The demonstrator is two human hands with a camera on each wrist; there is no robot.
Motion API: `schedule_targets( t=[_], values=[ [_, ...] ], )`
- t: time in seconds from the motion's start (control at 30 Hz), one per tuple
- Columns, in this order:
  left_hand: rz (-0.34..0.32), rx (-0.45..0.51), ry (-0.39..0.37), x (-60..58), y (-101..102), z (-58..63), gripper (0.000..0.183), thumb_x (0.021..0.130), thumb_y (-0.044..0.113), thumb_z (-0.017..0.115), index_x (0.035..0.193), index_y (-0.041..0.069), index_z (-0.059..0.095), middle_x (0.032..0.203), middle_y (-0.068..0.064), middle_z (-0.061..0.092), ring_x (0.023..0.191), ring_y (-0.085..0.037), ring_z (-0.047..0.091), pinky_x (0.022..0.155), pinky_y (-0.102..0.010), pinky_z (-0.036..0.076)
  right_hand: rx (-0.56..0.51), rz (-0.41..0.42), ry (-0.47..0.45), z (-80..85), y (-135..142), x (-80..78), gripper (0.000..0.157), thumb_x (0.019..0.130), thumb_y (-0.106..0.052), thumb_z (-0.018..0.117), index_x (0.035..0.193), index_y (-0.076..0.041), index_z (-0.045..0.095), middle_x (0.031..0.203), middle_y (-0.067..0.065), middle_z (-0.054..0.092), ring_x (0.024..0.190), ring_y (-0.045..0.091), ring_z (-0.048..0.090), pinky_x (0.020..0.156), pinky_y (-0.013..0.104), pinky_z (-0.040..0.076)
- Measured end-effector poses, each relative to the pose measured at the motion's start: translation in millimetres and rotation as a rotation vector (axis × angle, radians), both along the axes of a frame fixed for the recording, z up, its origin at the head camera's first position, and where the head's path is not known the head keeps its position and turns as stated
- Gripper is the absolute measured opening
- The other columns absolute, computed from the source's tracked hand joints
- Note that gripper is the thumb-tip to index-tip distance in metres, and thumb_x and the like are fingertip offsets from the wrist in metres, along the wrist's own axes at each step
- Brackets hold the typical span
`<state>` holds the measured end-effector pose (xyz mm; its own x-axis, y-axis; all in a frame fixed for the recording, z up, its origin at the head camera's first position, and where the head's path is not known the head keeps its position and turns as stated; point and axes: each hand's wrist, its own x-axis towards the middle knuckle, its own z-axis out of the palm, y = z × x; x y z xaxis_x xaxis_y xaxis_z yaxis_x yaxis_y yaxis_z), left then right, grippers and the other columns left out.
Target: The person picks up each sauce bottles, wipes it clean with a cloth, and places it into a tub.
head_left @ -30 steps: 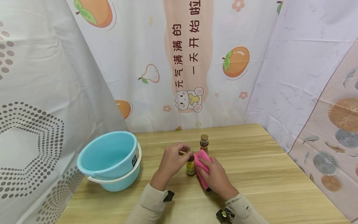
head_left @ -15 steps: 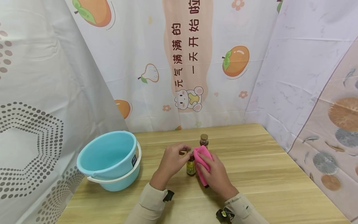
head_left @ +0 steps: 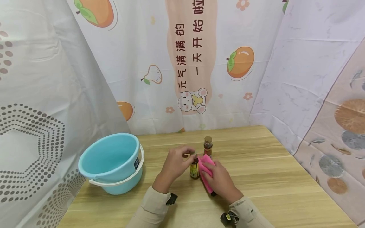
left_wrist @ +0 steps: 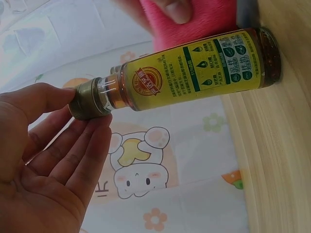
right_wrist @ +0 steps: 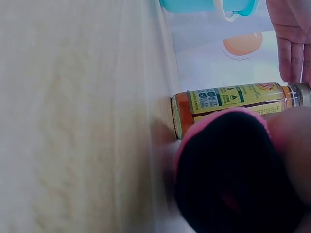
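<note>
A small glass bottle (head_left: 195, 171) with a yellow label and brown contents stands upright on the table. My left hand (head_left: 175, 162) pinches its dark gold cap (left_wrist: 90, 99) between thumb and fingers. On the bottle's right side, my right hand (head_left: 220, 180) holds a folded pink cloth (head_left: 206, 182) up close along the label. The left wrist view shows the fluffy cloth (left_wrist: 206, 20) right at the bottle's side, and a dark end of it fills much of the right wrist view. Part of the bottle is hidden behind the cloth there.
Just behind the cloth stands a second, taller brown bottle (head_left: 208, 148) with a gold cap. A light blue bucket (head_left: 114, 179) with a white handle sits at the table's left. Printed curtains (head_left: 154, 104) hang along the back and both sides of the wooden table (head_left: 256, 158).
The right hand's cloth has slid up along the bottle and then back down, showing more of the bottle behind again. The left hand stays on the cap.
</note>
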<state>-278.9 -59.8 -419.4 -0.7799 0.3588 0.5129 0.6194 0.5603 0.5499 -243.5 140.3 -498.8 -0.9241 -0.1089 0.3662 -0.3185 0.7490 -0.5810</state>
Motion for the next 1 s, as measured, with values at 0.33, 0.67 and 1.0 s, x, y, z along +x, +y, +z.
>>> schedule_targets(
  t=[0.33, 0.67, 1.0],
  values=[
    [0.068, -0.075, -0.027, -1.3, 1, -1.5, 0.035, 0.093, 0.036, 0.079, 0.119, 0.013, 0.075, 0.113, -0.004, 0.075, 0.103, -0.016, 0.071, 0.086, -0.035, 0.062, 0.032, -0.01, -0.062, -1.5, 2, -2.2, 0.037, 0.096, -0.028, 0.076, 0.132, -0.021, 0.073, 0.102, 0.011, 0.064, 0.072, 0.013, 0.054, 0.055, 0.022, 0.048],
    [0.171, -0.116, -0.11, -0.4, 4, -11.1, 0.042, 0.092, 0.042, 0.079, 0.118, 0.01, 0.076, 0.102, 0.0, 0.074, 0.096, -0.02, 0.071, 0.08, -0.038, 0.06, 0.049, -0.002, -0.077, -3.3, 0, -3.1, 0.035, 0.096, -0.028, 0.076, 0.131, -0.022, 0.074, 0.104, 0.01, 0.064, 0.075, 0.012, 0.054, 0.058, 0.023, 0.049],
    [0.132, -0.117, -0.104, 0.2, 0, -1.7, 0.027, 0.094, 0.04, 0.076, 0.108, 0.016, 0.077, 0.096, 0.005, 0.076, 0.09, -0.017, 0.072, 0.074, -0.033, 0.059, 0.051, -0.015, -0.082, -4.8, 1, -3.6, 0.035, 0.096, -0.027, 0.077, 0.13, -0.02, 0.075, 0.101, 0.008, 0.063, 0.074, 0.012, 0.053, 0.057, 0.022, 0.048]
  ],
)
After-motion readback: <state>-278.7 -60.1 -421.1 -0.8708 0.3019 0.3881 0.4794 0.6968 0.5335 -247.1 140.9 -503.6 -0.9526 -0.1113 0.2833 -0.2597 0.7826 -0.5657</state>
